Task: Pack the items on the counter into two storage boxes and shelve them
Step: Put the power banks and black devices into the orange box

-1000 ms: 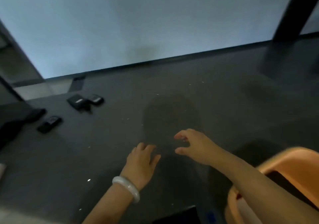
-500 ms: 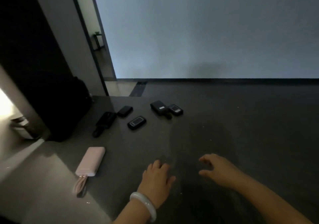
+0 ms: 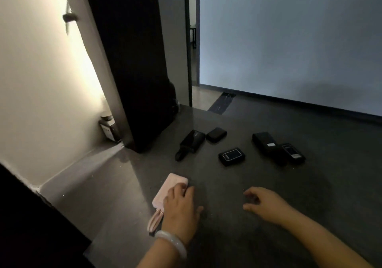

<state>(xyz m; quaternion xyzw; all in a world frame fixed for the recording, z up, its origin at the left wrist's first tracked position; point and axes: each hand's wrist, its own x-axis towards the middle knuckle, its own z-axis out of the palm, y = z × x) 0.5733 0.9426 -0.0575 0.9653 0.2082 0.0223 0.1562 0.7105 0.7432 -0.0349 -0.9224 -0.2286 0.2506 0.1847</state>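
Counting six items on the counter (image 3: pixel 310 185): one pink bank (image 3: pixel 175 182), plus five black devices (image 3: pixel 232 156) spread beyond the bank, up and to its right. Two hands showing. Now resting the left hand (image 3: pixel 180 207) on the bank's near half, fingers laid loosely over it and thumb off to its right; half a second back, hovering clear of it. Hanging the right hand (image 3: pixel 262 203) well right of the bank, loosely curled, holding nothing. Lying flat, long axis running near-left to far-right, strap (image 3: pixel 154 222) end pointing near-left.
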